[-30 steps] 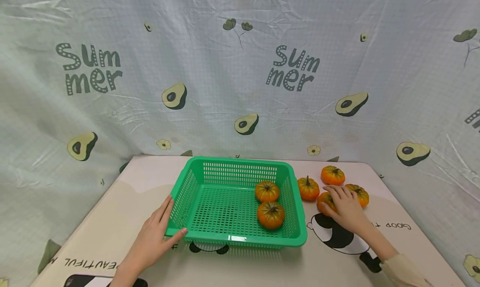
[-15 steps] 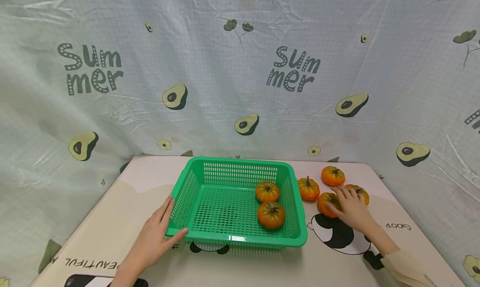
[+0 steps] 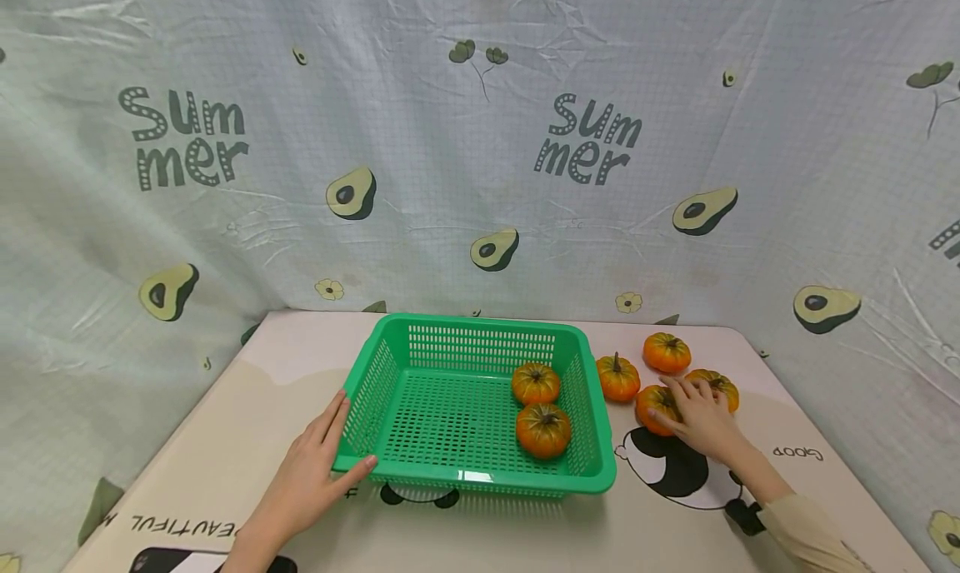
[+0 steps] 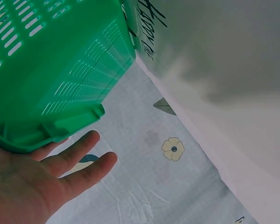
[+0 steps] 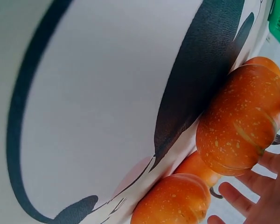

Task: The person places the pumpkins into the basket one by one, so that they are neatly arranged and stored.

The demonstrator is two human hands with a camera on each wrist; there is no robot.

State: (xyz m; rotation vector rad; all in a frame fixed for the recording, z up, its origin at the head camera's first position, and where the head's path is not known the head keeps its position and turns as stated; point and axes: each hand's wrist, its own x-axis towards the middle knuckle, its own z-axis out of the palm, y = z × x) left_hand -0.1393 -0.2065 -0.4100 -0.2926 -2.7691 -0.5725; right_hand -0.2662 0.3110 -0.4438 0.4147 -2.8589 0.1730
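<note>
Right hand point(image 3: 703, 425): nearest item is a small, squat, ribbed orange pumpkin point(image 3: 649, 401) with greenish streaks, resting on the pale counter point(image 3: 465, 540) printed with black-and-white cartoons. Real or imitation: cannot tell.

Key relation: pumpkin lies immediately left of the right palm, thumb across its near side, index finger toward its top. Outline close to round from above; no long axis evident. Right hand is clearly the nearer; left hand point(image 3: 300, 473) is well apart.

Hand states. Right: fingers spread and loosely bent, touching or just beside the pumpkin; no firm hold evident, exact contact cannot be told. Left: fingers extended, not wrapped round anything; laid against a corner of the rectangular green slotted plastic basket point(image 3: 420, 473), thumb over the near rim.

Around the right hand: a stemmed orange pumpkin point(image 3: 618, 380) beyond and to the left, close to the basket wall; a far orange pumpkin point(image 3: 666, 353) past the fingertips; a partly hidden orange pumpkin point(image 3: 729, 385) behind the fingers.

Between the hands: the basket, with two similar pumpkins at its right-hand-side end, the rear one point(image 3: 536, 382) and the front one point(image 3: 543, 430).

Beyond both hands: pale cloth point(image 3: 420, 123) with avocado and "summer" prints.
</note>
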